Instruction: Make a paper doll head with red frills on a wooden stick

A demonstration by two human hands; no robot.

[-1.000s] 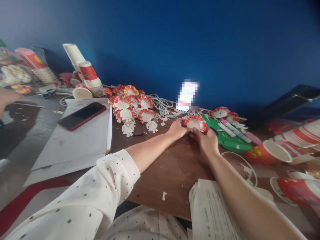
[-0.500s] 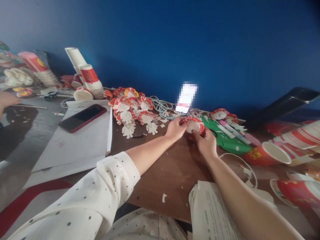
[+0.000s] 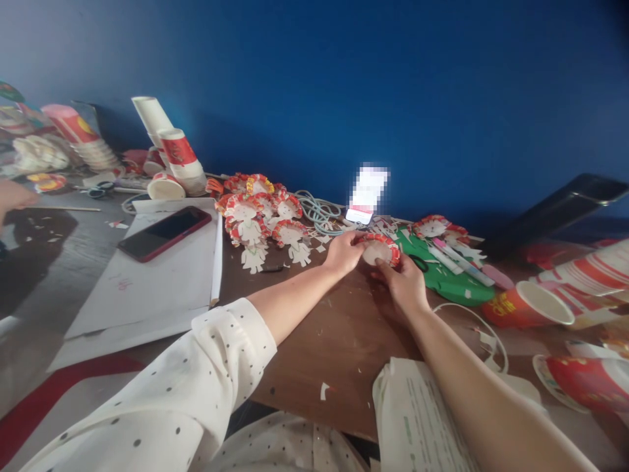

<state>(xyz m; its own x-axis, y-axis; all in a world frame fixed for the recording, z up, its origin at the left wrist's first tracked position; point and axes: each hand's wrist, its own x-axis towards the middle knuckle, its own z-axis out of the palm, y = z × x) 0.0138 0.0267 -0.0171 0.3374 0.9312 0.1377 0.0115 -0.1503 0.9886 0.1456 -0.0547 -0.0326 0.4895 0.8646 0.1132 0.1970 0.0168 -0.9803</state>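
Between my two hands is a round paper cutout (image 3: 376, 253) with a white middle and a frilled red rim, held above the brown table (image 3: 314, 367). My left hand (image 3: 346, 251) pinches its left edge. From the right side, my right hand (image 3: 405, 278) grips it, thumb on the white face and fingers mostly behind. Left of the hands lies a pile of paper dolls (image 3: 255, 216) with similar red frills and white bodies. To the right, a green sheet (image 3: 445, 278) bears pens (image 3: 449, 255) and more frilled paper dolls (image 3: 437, 227).
Beyond my hands, a lit phone (image 3: 366, 193) leans at the blue wall beside a coiled cable (image 3: 317, 211). Another phone (image 3: 166, 234) lies on a white box (image 3: 147, 295). Paper cups (image 3: 181, 157) stack at left; a red cup (image 3: 528, 305) lies right. Someone's hand (image 3: 14, 196) shows far left.
The paper cutout has tilted slightly in my hands, and my right thumb has shifted a little on its face. Otherwise the view moves only slightly.
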